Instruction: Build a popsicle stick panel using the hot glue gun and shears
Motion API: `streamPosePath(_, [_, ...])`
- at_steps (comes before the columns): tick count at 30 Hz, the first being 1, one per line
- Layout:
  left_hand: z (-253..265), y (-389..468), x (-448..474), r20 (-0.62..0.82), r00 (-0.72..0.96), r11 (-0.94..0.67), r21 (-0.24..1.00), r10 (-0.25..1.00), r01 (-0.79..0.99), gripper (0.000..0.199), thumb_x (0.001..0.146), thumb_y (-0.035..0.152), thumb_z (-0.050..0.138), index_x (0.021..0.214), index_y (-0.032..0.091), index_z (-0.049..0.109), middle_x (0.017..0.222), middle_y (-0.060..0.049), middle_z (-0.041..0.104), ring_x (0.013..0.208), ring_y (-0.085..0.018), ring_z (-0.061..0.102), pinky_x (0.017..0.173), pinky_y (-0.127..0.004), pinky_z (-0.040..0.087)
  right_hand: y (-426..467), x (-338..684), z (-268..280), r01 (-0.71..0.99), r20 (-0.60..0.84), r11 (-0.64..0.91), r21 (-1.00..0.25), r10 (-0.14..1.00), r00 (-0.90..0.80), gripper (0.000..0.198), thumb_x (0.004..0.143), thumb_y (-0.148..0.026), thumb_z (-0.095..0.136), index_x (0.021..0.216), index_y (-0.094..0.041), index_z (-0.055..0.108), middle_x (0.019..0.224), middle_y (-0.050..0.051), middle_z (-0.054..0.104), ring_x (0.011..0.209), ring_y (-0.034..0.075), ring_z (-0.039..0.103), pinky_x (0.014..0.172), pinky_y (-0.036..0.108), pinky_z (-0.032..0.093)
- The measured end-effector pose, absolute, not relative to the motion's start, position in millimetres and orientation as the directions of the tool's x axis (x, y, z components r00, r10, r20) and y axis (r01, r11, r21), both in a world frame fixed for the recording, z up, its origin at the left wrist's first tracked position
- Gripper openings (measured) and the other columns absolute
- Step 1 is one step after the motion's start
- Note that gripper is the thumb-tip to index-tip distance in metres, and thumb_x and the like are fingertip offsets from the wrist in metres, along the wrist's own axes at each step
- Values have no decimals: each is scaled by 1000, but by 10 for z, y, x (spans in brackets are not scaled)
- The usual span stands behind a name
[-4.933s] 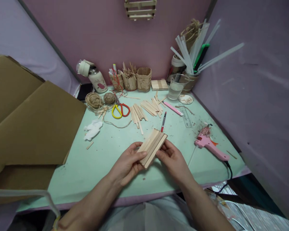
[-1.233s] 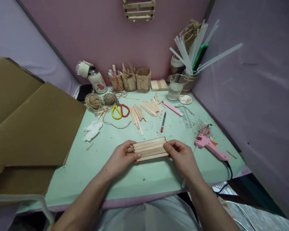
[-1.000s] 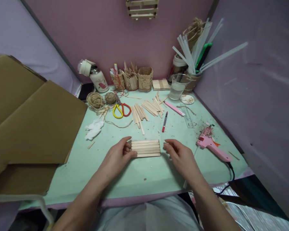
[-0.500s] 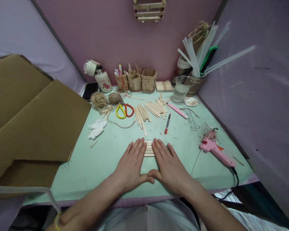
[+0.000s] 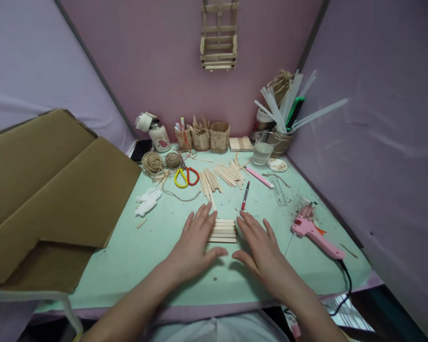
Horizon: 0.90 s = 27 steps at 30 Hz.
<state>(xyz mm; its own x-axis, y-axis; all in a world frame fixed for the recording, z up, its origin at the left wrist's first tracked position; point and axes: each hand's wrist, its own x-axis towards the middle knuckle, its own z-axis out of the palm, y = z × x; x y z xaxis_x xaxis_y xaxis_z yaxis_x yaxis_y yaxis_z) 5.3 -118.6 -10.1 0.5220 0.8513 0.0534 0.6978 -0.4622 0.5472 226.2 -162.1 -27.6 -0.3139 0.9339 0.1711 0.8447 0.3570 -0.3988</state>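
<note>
At the far left, a cardboard box [image 5: 57,190] stands beside the pale green counter [image 5: 128,270]; next come a crumpled white cloth or tissue [image 5: 148,202] and scissors [image 5: 187,177]. The left hand [image 5: 194,242] is spread, its fingers over the left end of a panel of wooden sticks [image 5: 224,232]; whether they press on it, I cannot tell. The panel lies flat on the counter between the hands, below loose sticks [image 5: 209,181]. A pen [image 5: 246,195] lies beyond the right hand [image 5: 262,247], which is also spread, grips nothing and sits just beside the panel's right end. The step looks like flattening or squaring the panel; lifting it would call for fingertips under both ends. Farther right lies a pink glue gun [image 5: 317,236].
</note>
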Motion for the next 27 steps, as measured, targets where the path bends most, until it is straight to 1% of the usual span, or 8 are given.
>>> streamPosePath(4, [20,-789,76,153,287,-323,550,946,770,37,91,40,53,120,19,63,135,-15,55,129,-31,46,107,-49,32,-1653,2669,-335,873,348,290,-393,925,-151,48,97,-44,44,134,-15,50,140,19,53,130,32,49,107,57,38])
streamPosePath(6, [59,-565,79,176,228,-287,552,958,783,26,90,35,53,104,19,68,118,-13,64,116,-30,54,102,-46,36,-1665,2901,-370,891,434,245,-383,899,-61,46,96,-46,44,129,-15,54,133,20,58,124,33,54,101,55,44])
streamPosePath(10, [64,-246,86,224,154,-257,561,962,787,20,87,29,52,77,18,66,91,-10,67,94,-26,59,87,-38,42,-1690,3275,-422,923,541,177,-342,840,39,45,95,-50,45,118,-14,61,122,20,64,116,33,60,95,50,49])
streamPosePath(15, [-26,-2,85,192,77,-188,666,978,722,24,83,30,54,65,19,64,75,-5,65,76,-21,58,75,-32,42,-1713,3357,-478,936,575,145,-320,815,71,41,95,-50,44,111,-17,63,113,16,68,103,30,65,90,47,52])
streamPosePath(18, [-56,256,47,210,31,-175,715,977,677,23,83,26,53,68,18,69,74,-5,68,75,-20,60,75,-30,44,-1691,3225,-501,933,595,194,-302,803,26,38,97,-46,44,114,-17,61,115,14,68,106,28,65,90,45,52])
streamPosePath(20, [-50,501,13,241,-13,-176,742,970,647,19,82,21,53,83,18,73,84,-5,72,81,-19,64,78,-28,46,-1664,3134,-503,927,612,248,-282,791,-25,36,97,-44,44,116,-18,59,116,13,67,107,27,64,90,44,52])
streamPosePath(23, [-19,935,-15,266,-120,-144,786,956,602,28,82,18,55,106,15,70,95,-8,73,84,-17,66,77,-26,49,-1648,3078,-517,920,647,300,-250,759,-72,32,98,-42,44,113,-19,60,113,11,69,104,25,66,88,41,53])
streamPosePath(27, [22,1494,23,249,-222,-78,812,943,578,31,80,19,62,109,9,67,91,-11,73,79,-18,68,70,-26,50,-1719,3136,-629,923,675,308,-229,734,-78,27,97,-38,47,109,-19,62,107,11,71,98,25,69,88,40,53])
